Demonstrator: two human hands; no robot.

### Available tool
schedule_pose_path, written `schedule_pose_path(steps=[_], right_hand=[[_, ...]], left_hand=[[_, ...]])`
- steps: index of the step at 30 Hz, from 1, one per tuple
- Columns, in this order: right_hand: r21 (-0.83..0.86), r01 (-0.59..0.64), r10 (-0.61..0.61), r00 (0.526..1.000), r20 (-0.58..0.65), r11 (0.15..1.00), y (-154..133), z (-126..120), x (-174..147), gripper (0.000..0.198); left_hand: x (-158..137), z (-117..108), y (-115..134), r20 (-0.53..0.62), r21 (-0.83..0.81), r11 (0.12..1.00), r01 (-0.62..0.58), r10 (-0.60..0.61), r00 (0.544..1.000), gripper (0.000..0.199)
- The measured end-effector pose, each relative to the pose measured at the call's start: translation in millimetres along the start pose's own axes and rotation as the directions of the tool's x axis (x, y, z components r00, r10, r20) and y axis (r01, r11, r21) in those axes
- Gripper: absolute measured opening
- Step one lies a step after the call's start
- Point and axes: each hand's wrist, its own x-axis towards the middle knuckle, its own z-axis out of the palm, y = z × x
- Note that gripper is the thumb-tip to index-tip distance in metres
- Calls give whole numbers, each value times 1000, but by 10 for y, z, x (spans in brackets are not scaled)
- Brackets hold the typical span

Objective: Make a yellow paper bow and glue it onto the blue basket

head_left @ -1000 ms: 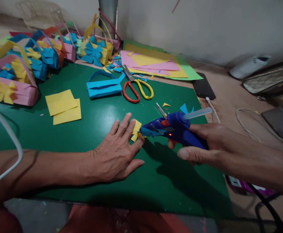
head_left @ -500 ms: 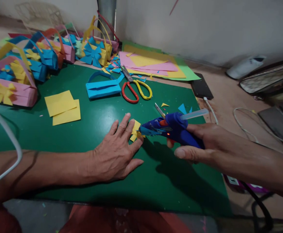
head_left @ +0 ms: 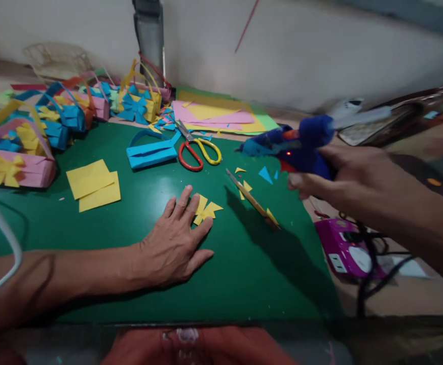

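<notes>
My left hand (head_left: 179, 235) lies flat on the green table mat (head_left: 138, 304), fingers spread, with its fingertips on the edge of a yellow paper bow (head_left: 207, 209). My right hand (head_left: 339, 175) is wrapped round the handle of a blue hot glue gun (head_left: 301, 147). The gun is raised over the right side of the mat, its nozzle pointing left, a red light lit and a clear glue stick in its back. Below it lies a thin craft knife (head_left: 254, 200) with a wooden handle, among small yellow scraps.
A blue paper bag (head_left: 151, 154) and scissors (head_left: 199, 152) lie beyond my left hand, and two yellow paper pieces (head_left: 92, 185) to its left. Finished paper baskets (head_left: 16, 167) line the back left. Coloured sheets (head_left: 214, 114) lie behind. A purple power strip (head_left: 343, 248) with cables sits right.
My right hand has lifted the glue gun off the yellow bow and moved it up and right, uncovering the bow and the knife. The left hand stays on the bow; the view has shifted somewhat.
</notes>
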Motion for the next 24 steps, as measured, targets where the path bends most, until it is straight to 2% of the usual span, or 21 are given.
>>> schedule_pose_path(steps=[2, 4, 6, 7, 9, 11, 15, 19, 24], right_hand=[[-8, 26, -27, 994, -107, 1000, 49, -5, 92, 33], [-1, 62, -62, 991, -116, 998, 96, 35, 190, 30], [-86, 71, -82, 988, -129, 994, 147, 117, 272, 34], [-142, 77, -96, 986, -138, 987, 171, 170, 300, 37], [-377, 114, -162, 982, -98, 919, 211, 287, 329, 45], [-487, 126, -175, 983, -57, 864, 234, 400, 331, 47], [-541, 112, -156, 987, -36, 834, 254, 553, 331, 45], [-582, 136, -175, 984, -12, 802, 216, 581, 323, 43], [-612, 206, -251, 968, 12, 764, -66, 607, 165, 33]], left_hand=[[1, -8, 8, -12, 8, 1000, -4, 4, 1000, 51], [2, -9, 14, -30, 17, 1000, -4, 5, 1000, 50], [1, -2, 14, -45, 25, 1000, -9, 10, 999, 49], [-1, 5, 12, -49, 30, 1000, -9, 10, 999, 49], [-4, 18, 3, -52, 37, 999, -13, 15, 999, 49], [-8, 27, -9, -48, 44, 999, -16, 19, 999, 50], [-6, 29, -23, -32, 55, 998, -22, 24, 999, 50], [-1, 16, -21, -18, 59, 998, -22, 23, 1000, 51], [-2, 9, -27, -13, 68, 997, -35, 36, 999, 53]])
